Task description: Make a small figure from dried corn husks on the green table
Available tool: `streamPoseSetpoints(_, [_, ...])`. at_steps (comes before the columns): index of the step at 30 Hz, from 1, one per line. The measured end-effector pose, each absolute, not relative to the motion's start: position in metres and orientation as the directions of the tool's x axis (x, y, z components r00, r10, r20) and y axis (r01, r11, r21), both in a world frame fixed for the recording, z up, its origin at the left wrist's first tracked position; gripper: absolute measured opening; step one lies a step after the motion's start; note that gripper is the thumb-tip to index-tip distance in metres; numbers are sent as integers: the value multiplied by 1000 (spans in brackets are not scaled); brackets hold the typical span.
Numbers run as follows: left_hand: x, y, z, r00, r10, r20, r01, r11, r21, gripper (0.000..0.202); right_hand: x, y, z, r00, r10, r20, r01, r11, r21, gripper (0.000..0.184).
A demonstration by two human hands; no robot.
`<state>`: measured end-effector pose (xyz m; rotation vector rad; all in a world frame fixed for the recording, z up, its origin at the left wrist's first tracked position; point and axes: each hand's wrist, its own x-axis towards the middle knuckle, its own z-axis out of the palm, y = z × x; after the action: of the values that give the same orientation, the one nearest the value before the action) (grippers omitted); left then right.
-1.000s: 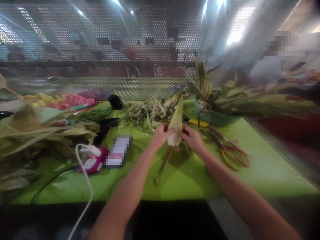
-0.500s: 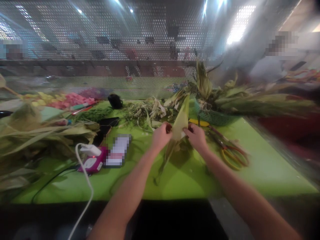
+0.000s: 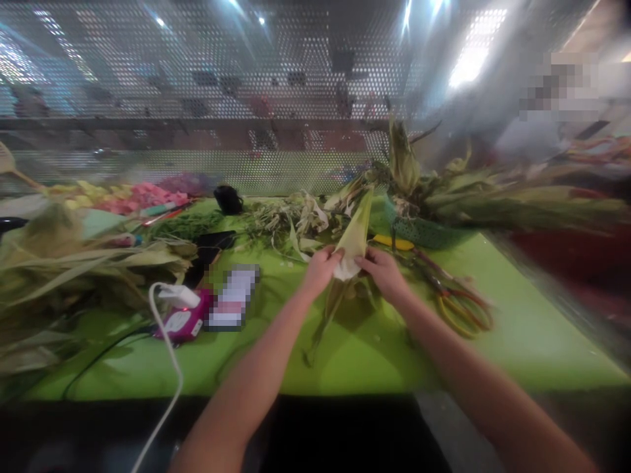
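A pale green corn husk (image 3: 353, 244) stands between my hands, its narrow tip pointing up and away and its whitish base towards me. My left hand (image 3: 321, 268) pinches the left edge near the base. On the opposite edge, my right hand (image 3: 382, 270) grips it between thumb and fingers. Below the husk, a dry husk strip (image 3: 323, 323) lies on the green table (image 3: 355, 368). Scissors with yellow-orange handles (image 3: 464, 311) rest to the right of my right hand. Behind the hands is a heap of dried husk scraps (image 3: 308, 218).
At the right back, a green basket (image 3: 428, 235) carries more husks. Leftward lie a phone (image 3: 233, 297), a magenta power strip (image 3: 185, 322) with a white cable, and a large husk pile (image 3: 98, 269). A yellow-handled tool (image 3: 393, 242) lies near the basket. A person (image 3: 532, 141) is at the far right.
The husk has turned slightly between my hands, so its whitish base now shows more. Both hands have drawn a little closer together along its edges.
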<state>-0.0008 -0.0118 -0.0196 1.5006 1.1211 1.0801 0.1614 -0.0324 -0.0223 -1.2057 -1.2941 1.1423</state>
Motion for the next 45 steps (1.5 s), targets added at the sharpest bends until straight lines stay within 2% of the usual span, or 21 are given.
streamPoseSetpoints(3, [0,-13,-22,221,967,123,151,-159,976,33,159,-34,-17,-44,998,49,32,50,-998,31])
streamPoseSetpoints(8, [3,-14,-27,221,973,72,-16,-70,997,38,160,-35,-13,12,1000,11,4,11,-1000,33])
streamPoseSetpoints(14, [3,-17,-25,343,939,-1,-14,6,1000,43,164,-33,-14,94,994,64,13,63,-998,33])
streamPoseSetpoints(20, [3,-11,-28,139,990,20,-116,-4,993,35,162,-37,-14,-106,993,-60,84,-51,-995,30])
streamPoseSetpoints(24, [7,-11,-31,186,979,-88,-353,150,924,41,161,-38,-14,-159,985,-66,36,-61,-998,30])
streamPoseSetpoints(26, [8,-11,-32,224,966,-133,-409,217,886,43,161,-39,-14,-192,980,-59,10,-58,-998,31])
streamPoseSetpoints(30, [6,-11,-30,224,963,-149,-367,225,903,42,161,-41,-12,-199,978,-64,52,-54,-997,33])
streamPoseSetpoints(34, [2,-11,-26,203,978,-50,-246,100,964,40,161,-41,-12,-65,998,8,93,14,-996,31])
streamPoseSetpoints(38, [1,-13,-23,211,975,-75,-193,116,974,37,162,-39,-13,25,997,69,88,66,-994,31])
streamPoseSetpoints(45, [2,-15,-20,169,982,-85,-135,109,985,41,162,-41,-11,-34,999,29,77,32,-997,31])
